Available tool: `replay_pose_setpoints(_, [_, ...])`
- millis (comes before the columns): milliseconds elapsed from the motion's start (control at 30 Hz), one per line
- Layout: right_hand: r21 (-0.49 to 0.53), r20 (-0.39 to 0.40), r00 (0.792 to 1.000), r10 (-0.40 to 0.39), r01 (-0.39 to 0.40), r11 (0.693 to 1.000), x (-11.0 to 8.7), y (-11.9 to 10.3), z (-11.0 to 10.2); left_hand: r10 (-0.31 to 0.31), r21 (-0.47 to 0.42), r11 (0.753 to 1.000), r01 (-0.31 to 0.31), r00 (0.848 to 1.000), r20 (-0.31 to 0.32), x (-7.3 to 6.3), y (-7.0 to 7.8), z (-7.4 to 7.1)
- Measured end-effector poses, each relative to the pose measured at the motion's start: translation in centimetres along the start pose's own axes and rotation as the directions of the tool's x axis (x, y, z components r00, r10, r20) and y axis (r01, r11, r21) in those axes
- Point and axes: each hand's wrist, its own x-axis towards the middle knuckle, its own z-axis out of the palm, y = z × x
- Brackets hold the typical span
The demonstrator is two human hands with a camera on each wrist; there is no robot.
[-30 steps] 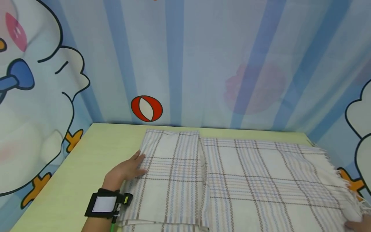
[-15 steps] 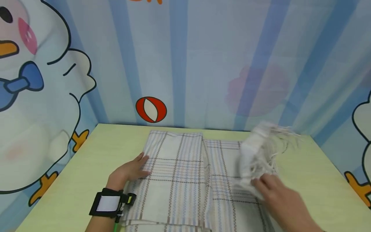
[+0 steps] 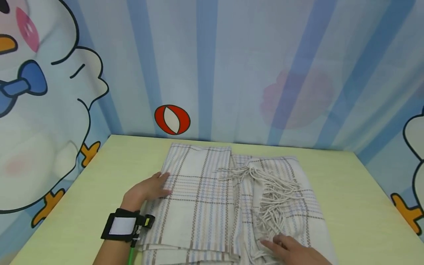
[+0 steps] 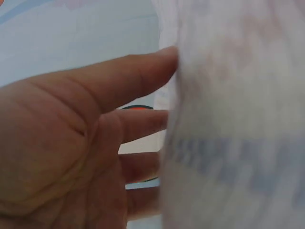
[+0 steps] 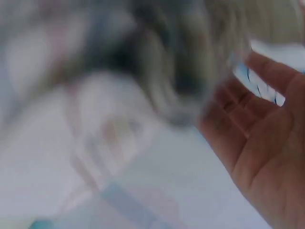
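Observation:
A white plaid scarf (image 3: 198,191) with blue and brown lines lies folded on the table. Its right part is turned over leftward, and the white fringe (image 3: 273,206) spreads loosely on top. My left hand (image 3: 149,189) touches the folded scarf's left edge with relaxed fingers; in the left wrist view, thumb (image 4: 143,71) and fingertips meet that edge. My right hand (image 3: 294,252) is at the lower end of the fringe, low in the head view, fingers loosely bent. The right wrist view is blurred, but the right hand (image 5: 267,129) shows extended fingers beside the cloth.
The pale yellow-green table (image 3: 357,213) extends on both sides of the scarf. Behind it hangs a blue striped curtain (image 3: 245,73) printed with cartoon figures and a red ball. A black strap with a small device (image 3: 124,225) is on the left wrist.
My right hand has carried the scarf's fringed end from far right to the left, folded it over and let it go. My left hand has stayed at the left edge.

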Motion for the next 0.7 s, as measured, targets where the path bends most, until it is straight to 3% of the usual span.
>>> replay_pose_setpoints(100, [0.025, 0.029, 0.984, 0.178, -0.179, 0.984, -0.1, 0.9, -3.4, 0.026, -0.024, 0.999, -0.027, 0.999, -0.018, -0.3, -0.6, -0.1])
replay_pose_setpoints(200, [0.010, -0.098, 0.959, 0.265, -0.265, 0.964, -0.5, 3.5, -5.8, 0.029, -0.024, 0.999, -0.030, 0.999, -0.047, -0.7, -1.6, -0.4])
replay_pose_setpoints(267, [-0.007, -0.173, 0.956, 0.238, -0.243, 0.970, -0.9, 6.0, -6.0, 0.024, -0.028, 0.999, -0.026, 0.998, -0.058, -0.9, -2.4, -0.3])
replay_pose_setpoints(367, [-0.013, -0.157, 0.974, 0.166, -0.170, 0.985, -1.4, 9.3, -4.6, 0.079, -0.120, 0.989, -0.083, 0.996, -0.037, -1.1, -3.4, 0.5])
replay_pose_setpoints(433, [0.004, -0.123, 0.983, 0.134, -0.135, 0.991, -1.7, 10.6, -3.4, 0.124, -0.207, 0.970, -0.129, 0.992, -0.037, -1.2, -3.7, 1.4])
replay_pose_setpoints(600, [0.044, -0.054, 0.985, 0.166, -0.163, 0.986, -1.8, 11.4, -2.4, 0.174, -0.279, 0.939, -0.200, 0.978, -0.115, -1.6, -3.4, 2.5])
replay_pose_setpoints(700, [0.051, -0.032, 0.987, 0.160, -0.158, 0.986, -1.1, 11.0, -2.4, 0.207, -0.302, 0.922, -0.241, 0.968, -0.142, -2.1, -3.3, 1.1])
